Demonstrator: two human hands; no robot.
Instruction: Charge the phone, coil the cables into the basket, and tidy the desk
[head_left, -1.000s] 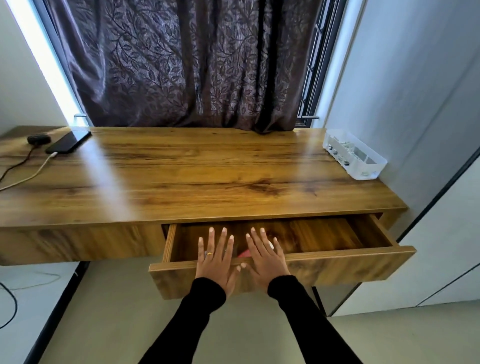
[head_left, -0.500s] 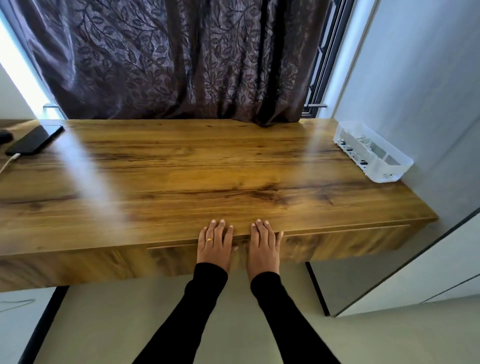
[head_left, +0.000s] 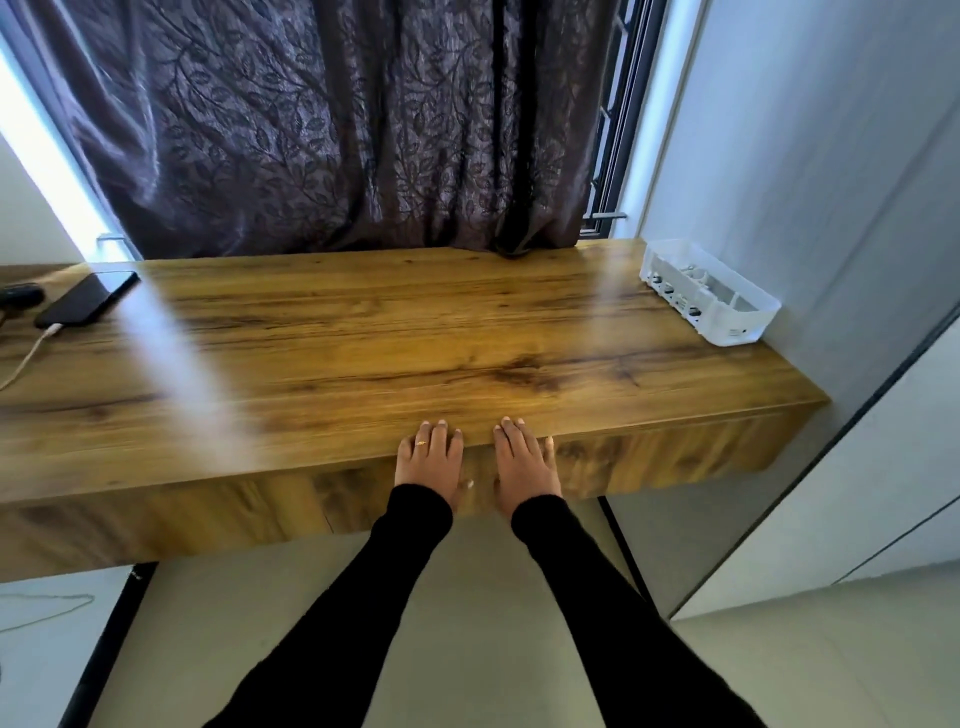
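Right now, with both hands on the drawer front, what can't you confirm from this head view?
- Drawer: closed, so its contents are hidden behind the front that the left hand and right hand press.
- White cable: plugged into the phone, but the left frame edge cuts it off; its far end is unseen.
- Basket: contents too small and blurred through the translucent wall.

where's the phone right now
In the head view the phone lies flat at the desk's far left, near the curtain, with a white cable at its near end.
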